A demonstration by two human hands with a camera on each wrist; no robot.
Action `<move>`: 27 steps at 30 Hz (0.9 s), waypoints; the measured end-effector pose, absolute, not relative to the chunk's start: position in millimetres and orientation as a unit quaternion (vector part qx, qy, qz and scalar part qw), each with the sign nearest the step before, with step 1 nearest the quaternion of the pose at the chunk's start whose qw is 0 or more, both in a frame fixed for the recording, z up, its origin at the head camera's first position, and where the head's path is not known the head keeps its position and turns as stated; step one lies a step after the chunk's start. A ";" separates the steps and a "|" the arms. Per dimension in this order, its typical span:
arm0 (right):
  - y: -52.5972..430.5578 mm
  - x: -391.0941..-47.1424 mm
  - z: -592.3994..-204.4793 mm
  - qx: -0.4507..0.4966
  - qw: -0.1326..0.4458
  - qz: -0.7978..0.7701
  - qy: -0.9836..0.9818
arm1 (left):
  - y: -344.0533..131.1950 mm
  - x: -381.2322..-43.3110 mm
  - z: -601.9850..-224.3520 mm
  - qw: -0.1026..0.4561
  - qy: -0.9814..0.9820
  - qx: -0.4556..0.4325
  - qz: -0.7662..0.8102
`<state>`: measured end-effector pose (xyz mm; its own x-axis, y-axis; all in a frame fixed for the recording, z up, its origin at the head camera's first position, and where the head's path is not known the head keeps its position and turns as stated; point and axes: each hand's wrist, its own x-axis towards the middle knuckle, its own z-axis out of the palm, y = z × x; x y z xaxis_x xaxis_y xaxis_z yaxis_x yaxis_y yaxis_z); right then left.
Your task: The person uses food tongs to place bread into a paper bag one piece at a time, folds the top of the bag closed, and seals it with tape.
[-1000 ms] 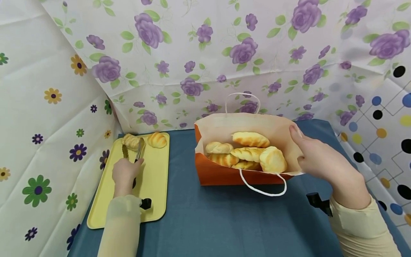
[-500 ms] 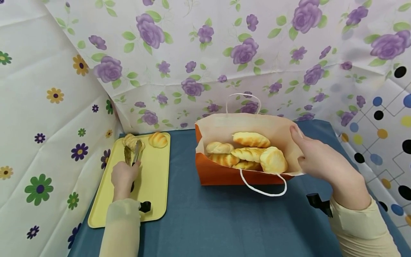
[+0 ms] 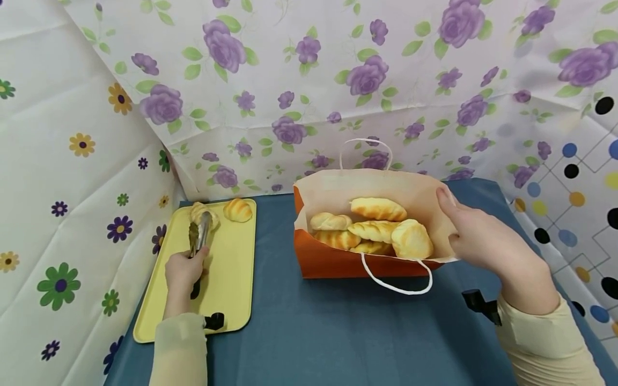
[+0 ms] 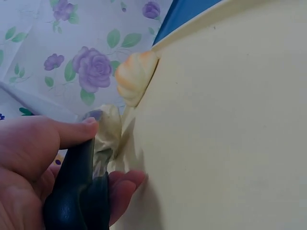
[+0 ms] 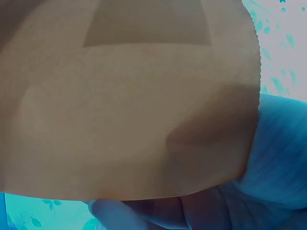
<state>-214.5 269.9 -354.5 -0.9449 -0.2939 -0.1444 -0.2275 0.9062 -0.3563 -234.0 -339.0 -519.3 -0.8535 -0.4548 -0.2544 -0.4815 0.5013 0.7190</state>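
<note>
My left hand (image 3: 182, 276) grips a pair of tongs (image 3: 204, 228) by the black handles, over the yellow tray (image 3: 232, 279). The metal tips lie close together against a pale twisted bread roll (image 3: 197, 210) at the tray's far left; whether they clamp it is hard to tell. Beside it sits another ridged bread roll (image 4: 136, 79), apart from the tongs. On the right, my right hand (image 3: 487, 236) holds the edge of an orange paper bag (image 3: 357, 265), thumb on the inner side. Several bread pieces (image 3: 374, 230) lie inside the bag, which gapes toward me.
White cord handles (image 3: 396, 291) stand up behind the bag and hang over its front. Blue cloth (image 3: 309, 332) covers the table. Patterned sheets (image 3: 270, 96) rise as walls at the back, left and right.
The tongs' arms have drawn together, and my left hand has come slightly nearer to me. The twisted roll has shifted a little to the right. My right hand stays on the bag.
</note>
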 end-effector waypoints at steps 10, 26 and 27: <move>269.7 -214.3 -353.8 -0.133 0.097 -0.167 0.972 | -335.4 -222.2 -521.1 -0.010 0.799 -0.275 0.535; 270.0 -214.0 -353.7 -0.134 0.097 -0.167 0.972 | -306.3 -194.2 -477.1 -0.047 0.835 -0.164 0.523; 270.4 -214.0 -353.9 -0.135 0.096 -0.167 0.972 | -303.9 -193.2 -472.1 -0.052 0.838 -0.156 0.520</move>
<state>-214.0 270.4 -353.9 -0.9450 -0.2952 -0.1407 -0.2312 0.9073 -0.3513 -193.2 -303.9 -472.1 -0.9461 -0.3153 -0.0742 -0.2067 0.4111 0.8878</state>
